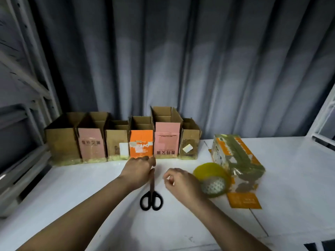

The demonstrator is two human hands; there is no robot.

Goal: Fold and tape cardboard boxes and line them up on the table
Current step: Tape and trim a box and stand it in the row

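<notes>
nearest the camera, all places given relative to the scissors:
forearms: two bare forearms come in from the bottom edge, one on each side of the scissors handles.
scissors (152,194): black handles, lying flat on the white table (72,196), handles toward the camera, blades pointing away toward the box row. blades look closed.
left hand (138,170): just left of the blades, up near the tips. palm down, fingers loosely bent and reaching forward. cannot tell whether it touches the blades; nothing visibly gripped.
right hand (181,183): just right of the blades, blurred. fingers curled in, thumb and forefinger tips close together. cannot tell if they pinch anything.
tape roll (211,180): right of the scissors, just past the right hand. yellowish clear roll, standing tilted on edge, leaning beside the taped box.
taped box (237,160): further right of the scissors, beyond the roll. orange and white print, lying on its side, wrapped in strips of tape, one orange flap (243,200) lying open flat on the table toward the camera.
box row (123,140): beyond the scissors tips, along the back edge of the table. six boxes upright, side by side and touching, tops open. left to right: plain brown, pink, brown with a white label, orange, taller pink, brown with a white label. tape visible along their bottoms.
curtain (181,60): behind the row, grey pleated.
shelving (23,87): far left of the scissors, white metal frame.
</notes>
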